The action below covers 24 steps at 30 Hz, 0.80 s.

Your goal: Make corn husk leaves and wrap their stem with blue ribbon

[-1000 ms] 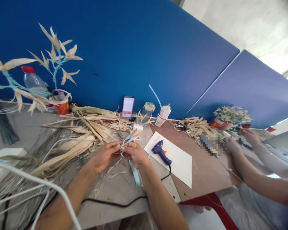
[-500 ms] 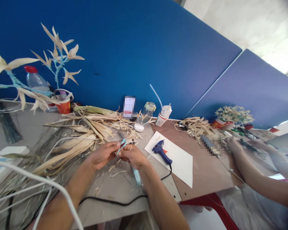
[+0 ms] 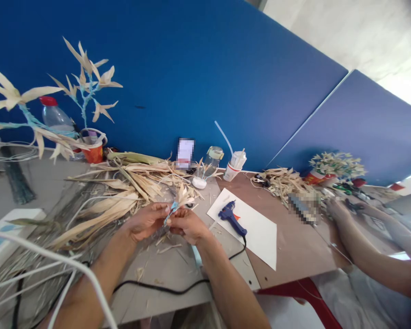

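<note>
My left hand [image 3: 147, 222] pinches the light-blue stem of a corn husk flower [image 3: 184, 195], whose pale petals fan upward and to the right. On the other side of that stem, the closed fingers of my right hand [image 3: 187, 225] grip a light-blue strip [image 3: 196, 256]. The strip hangs down behind my right wrist and is partly hidden by it. Both hands are close together just above the table, with the fingertips almost touching. Loose husk scraps lie on the table beneath them.
Dried corn husks [image 3: 102, 214] and thin wires spread to the left. A blue glue gun [image 3: 232, 218] rests on a white board [image 3: 265, 244] at right, its black cable crossing the table. Finished husk flowers [image 3: 85, 87] stand back left. A co-worker's arm [image 3: 363, 249] reaches in from the right.
The husk flower has come into clearer view above my fingers. Less of the hanging blue strip shows below my right hand. My hands have barely shifted.
</note>
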{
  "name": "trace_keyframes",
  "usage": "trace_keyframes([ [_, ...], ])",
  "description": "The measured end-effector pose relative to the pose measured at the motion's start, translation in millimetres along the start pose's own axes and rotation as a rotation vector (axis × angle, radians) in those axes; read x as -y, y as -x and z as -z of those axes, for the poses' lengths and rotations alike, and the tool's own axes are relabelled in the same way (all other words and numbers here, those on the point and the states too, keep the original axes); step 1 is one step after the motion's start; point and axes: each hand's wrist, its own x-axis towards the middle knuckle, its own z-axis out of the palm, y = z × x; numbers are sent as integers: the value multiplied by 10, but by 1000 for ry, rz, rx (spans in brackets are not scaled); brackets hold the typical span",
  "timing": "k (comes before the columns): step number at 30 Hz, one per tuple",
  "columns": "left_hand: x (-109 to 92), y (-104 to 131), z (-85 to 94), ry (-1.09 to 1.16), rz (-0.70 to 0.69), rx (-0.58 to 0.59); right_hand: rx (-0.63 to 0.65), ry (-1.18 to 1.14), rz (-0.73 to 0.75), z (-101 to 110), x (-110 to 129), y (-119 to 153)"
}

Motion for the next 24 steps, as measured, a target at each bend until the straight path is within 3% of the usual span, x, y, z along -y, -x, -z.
trace_keyframes([
  [8,-20,9,-36,56,-29,2,-52,43,30,-27,-21,-33],
  [13,25,-53,23,182,-30,-150,-224,284,202,-9,-82,-44],
  [18,58,-111,63,266,-41,-309,-213,364,256,0,-119,-34],
  [24,66,-114,13,248,-35,-320,-238,363,275,-2,-150,-54],
])
